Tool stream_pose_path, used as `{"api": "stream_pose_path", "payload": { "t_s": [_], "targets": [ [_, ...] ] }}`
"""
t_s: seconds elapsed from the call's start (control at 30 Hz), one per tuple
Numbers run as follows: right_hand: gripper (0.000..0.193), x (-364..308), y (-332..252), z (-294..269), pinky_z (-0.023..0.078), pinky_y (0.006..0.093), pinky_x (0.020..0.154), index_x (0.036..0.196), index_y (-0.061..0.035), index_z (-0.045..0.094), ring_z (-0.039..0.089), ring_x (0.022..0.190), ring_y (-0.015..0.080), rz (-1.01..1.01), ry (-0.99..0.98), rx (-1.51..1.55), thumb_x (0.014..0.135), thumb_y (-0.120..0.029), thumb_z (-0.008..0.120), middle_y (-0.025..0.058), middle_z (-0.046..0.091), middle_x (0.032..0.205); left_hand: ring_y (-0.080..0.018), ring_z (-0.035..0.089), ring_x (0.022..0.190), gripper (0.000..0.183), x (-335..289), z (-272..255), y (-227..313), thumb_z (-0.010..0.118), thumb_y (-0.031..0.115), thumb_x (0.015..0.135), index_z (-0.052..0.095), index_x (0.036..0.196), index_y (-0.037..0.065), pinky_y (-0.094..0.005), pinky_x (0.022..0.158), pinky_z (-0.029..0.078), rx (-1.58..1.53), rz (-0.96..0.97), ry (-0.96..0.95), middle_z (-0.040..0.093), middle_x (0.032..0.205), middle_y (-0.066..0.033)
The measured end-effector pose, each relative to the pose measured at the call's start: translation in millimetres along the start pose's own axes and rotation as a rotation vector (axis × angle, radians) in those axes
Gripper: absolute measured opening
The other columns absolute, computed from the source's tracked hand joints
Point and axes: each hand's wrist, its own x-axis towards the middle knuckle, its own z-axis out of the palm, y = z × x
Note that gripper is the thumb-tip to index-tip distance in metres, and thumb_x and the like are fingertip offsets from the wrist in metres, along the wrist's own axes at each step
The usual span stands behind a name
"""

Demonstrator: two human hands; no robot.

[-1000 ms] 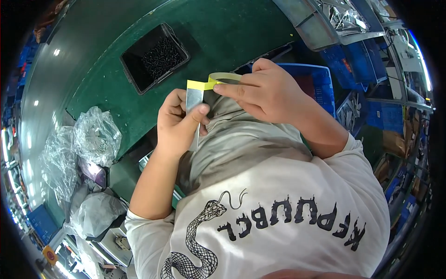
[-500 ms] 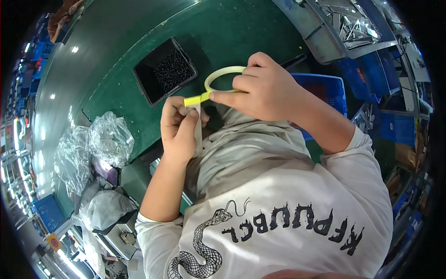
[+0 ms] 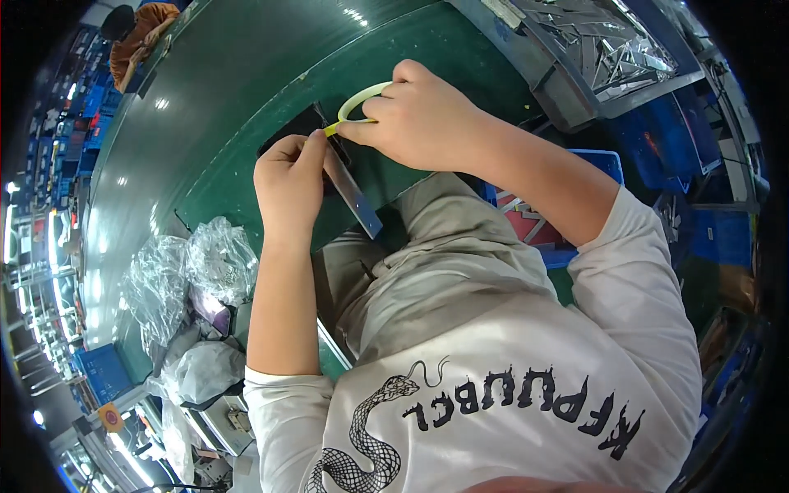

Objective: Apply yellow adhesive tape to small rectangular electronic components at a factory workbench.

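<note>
My left hand (image 3: 288, 185) is closed on one end of a flat, narrow metal strip (image 3: 353, 193), its thumb pressed at the tape on that end. The strip slants down and to the right from the fingers, over my lap. My right hand (image 3: 423, 123) grips a roll of yellow tape (image 3: 353, 100) just to the right. A short stretch of tape runs from the roll to the strip's end under my left thumb. Behind my left hand, a black bin (image 3: 293, 125) is mostly hidden.
Crumpled clear plastic bags (image 3: 222, 259) lie at the left on the green tabletop (image 3: 427, 49). A grey tray (image 3: 567, 90) with metal pieces stands at the upper right, above a blue crate (image 3: 604, 160) holding strips. Another person (image 3: 140, 37) sits at the far upper left.
Both hands have moved up and left with the tape and strip, and the left now covers much of the black bin. The strip has swung from near upright to a slant.
</note>
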Motion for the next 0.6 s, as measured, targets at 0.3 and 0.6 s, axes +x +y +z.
{"api": "stream_pose_path", "payload": {
  "t_s": [0.3, 0.6],
  "targets": [
    [0.025, 6, 8, 31, 0.037, 0.0325, 0.076, 0.107, -0.0252, 0.072, 0.061, 0.067, 0.0136, 0.001, -0.046, -0.013, 0.086, -0.019, 0.06, -0.0045, 0.061, 0.07, -0.0072, 0.053, 0.054, 0.029, 24, 3, -13, 0.064, 0.02, 0.091, 0.063, 0.07, 0.0, -0.0239, 0.051, 0.042, 0.037, -0.03, 0.005, 0.06, 0.061, -0.0019],
    [0.027, 4, 5, 40, 0.037, 0.0339, 0.076, 0.109, -0.0237, 0.072, 0.062, 0.068, 0.0152, 0.042, -0.08, 0.089, 0.086, -0.018, 0.06, -0.0031, 0.063, 0.072, -0.009, 0.055, 0.057, 0.024, 30, 2, -22, 0.064, 0.019, 0.093, 0.066, 0.081, -0.001, -0.0245, 0.053, 0.042, 0.047, -0.054, -0.041, 0.063, 0.068, -0.0024]
  ]
}}
